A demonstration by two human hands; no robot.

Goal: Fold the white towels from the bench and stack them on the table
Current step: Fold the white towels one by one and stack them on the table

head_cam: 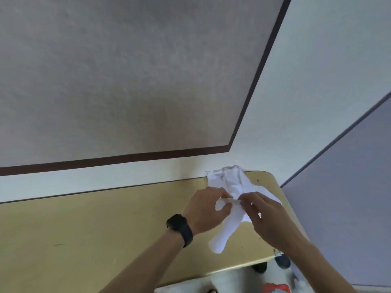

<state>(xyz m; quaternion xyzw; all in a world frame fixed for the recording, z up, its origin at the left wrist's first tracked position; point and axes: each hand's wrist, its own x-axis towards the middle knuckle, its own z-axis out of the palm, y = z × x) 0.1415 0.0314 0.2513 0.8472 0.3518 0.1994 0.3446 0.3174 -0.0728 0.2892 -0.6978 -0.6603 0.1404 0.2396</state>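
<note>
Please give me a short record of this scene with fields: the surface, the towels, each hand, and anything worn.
surface: yellowish tabletop against a white wall
towel in hands: white towel, pinched at its top edge, hanging crumpled down to the tabletop
other towels: crumpled white pile at the far corner
left hand: gripping the towel edge
right hand: gripping the same edge, close beside
worn: black watch on left wrist

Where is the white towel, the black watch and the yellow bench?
white towel (230, 225), head view, its hanging middle.
black watch (179, 226), head view, its band.
yellow bench (95, 229), head view, bare top.
</note>
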